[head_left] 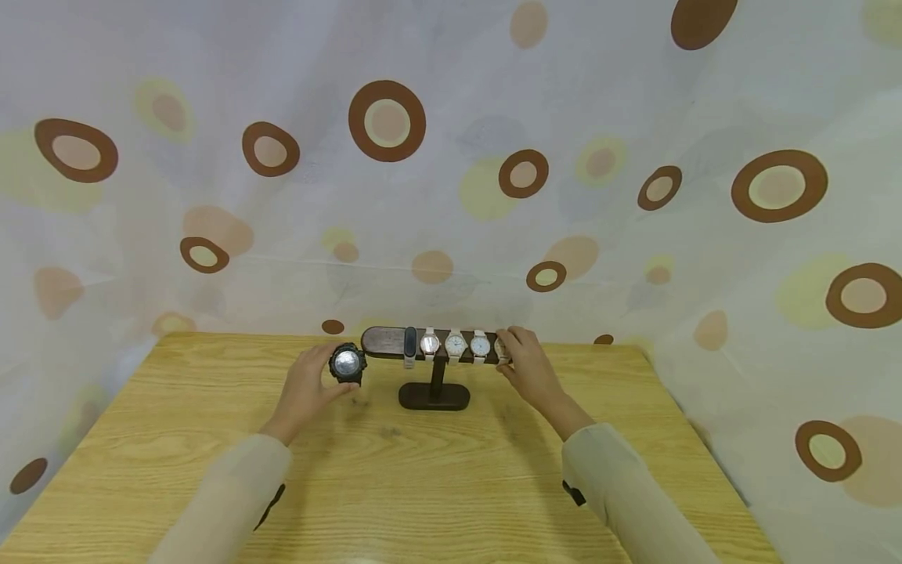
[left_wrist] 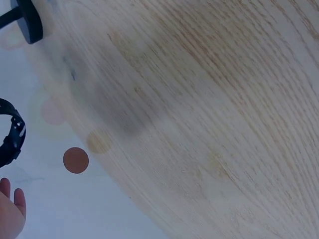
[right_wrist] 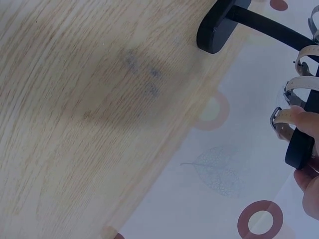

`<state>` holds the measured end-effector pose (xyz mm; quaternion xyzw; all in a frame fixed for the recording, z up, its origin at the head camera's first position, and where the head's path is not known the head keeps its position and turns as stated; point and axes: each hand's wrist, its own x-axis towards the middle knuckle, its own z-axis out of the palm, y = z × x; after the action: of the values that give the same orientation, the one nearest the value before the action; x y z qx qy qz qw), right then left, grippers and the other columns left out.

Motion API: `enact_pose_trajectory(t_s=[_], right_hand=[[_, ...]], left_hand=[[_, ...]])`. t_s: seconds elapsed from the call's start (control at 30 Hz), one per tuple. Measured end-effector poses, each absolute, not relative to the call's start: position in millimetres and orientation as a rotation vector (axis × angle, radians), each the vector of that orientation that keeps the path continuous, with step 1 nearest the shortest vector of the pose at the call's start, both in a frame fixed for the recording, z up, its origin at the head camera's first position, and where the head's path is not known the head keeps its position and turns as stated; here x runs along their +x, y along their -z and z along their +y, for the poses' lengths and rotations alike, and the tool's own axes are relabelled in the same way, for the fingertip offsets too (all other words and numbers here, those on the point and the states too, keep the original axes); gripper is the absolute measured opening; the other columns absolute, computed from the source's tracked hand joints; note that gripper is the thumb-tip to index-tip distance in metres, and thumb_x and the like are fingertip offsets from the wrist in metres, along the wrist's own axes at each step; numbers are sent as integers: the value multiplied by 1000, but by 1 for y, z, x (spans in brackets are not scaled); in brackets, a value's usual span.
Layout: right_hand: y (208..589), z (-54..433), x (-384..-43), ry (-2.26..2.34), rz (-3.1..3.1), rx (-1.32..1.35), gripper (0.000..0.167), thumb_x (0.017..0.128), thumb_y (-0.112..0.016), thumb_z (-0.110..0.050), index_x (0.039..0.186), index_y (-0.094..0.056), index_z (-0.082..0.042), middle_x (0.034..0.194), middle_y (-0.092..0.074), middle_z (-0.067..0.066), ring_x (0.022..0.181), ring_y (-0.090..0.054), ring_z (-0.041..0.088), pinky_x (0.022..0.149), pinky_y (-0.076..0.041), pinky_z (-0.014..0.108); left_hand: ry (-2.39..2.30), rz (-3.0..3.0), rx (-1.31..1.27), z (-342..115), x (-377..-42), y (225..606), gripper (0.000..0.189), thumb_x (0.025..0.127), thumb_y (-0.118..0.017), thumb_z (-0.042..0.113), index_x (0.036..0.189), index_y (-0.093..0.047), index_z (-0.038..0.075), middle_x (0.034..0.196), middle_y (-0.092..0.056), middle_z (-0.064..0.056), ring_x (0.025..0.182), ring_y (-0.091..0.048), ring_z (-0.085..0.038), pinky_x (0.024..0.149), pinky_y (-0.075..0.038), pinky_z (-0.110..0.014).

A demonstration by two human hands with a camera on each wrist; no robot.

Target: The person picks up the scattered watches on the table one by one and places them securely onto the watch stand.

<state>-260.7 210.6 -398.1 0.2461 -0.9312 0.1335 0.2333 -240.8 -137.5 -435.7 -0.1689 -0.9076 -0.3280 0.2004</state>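
My left hand (head_left: 308, 385) pinches a black digital-style wristwatch (head_left: 347, 363) between thumb and fingers, just left of a dark watch stand (head_left: 384, 341). In the left wrist view, that watch's closed black strap (left_wrist: 19, 130) forms a loop. At the stand's right end, my right hand (head_left: 530, 368) grips the last wristwatch (head_left: 501, 350) around the bar. Its light strap and buckle (right_wrist: 283, 118) show below the bar in the right wrist view; fingers partly cover the dial. Along the bar sit a smart band (head_left: 409, 345) and several light-strapped watches (head_left: 455, 344).
The stand's oval base (head_left: 434, 397) rests on a wood-grain table (head_left: 423, 478) toward its back edge. Behind and beside the table hangs a pale sheet (head_left: 451, 196) with brown and yellow circles. The bar's left end has bare dark padding.
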Motion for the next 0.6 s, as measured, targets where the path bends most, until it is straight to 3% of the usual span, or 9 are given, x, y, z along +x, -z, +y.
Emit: enact_pose_trajectory(t_s=[0.6], right_hand=[[398,210,-262,-396,-2579,653,55,69,-78,-2,118,-55,4,114,-56,18,108,-52,34,92,-49,42]], left_hand=[[943,-2509,-500,-129,-254,407,67,71,-80,23,128,-51,1,128,-55,-20,119,-47,-38,105,-34,-55]])
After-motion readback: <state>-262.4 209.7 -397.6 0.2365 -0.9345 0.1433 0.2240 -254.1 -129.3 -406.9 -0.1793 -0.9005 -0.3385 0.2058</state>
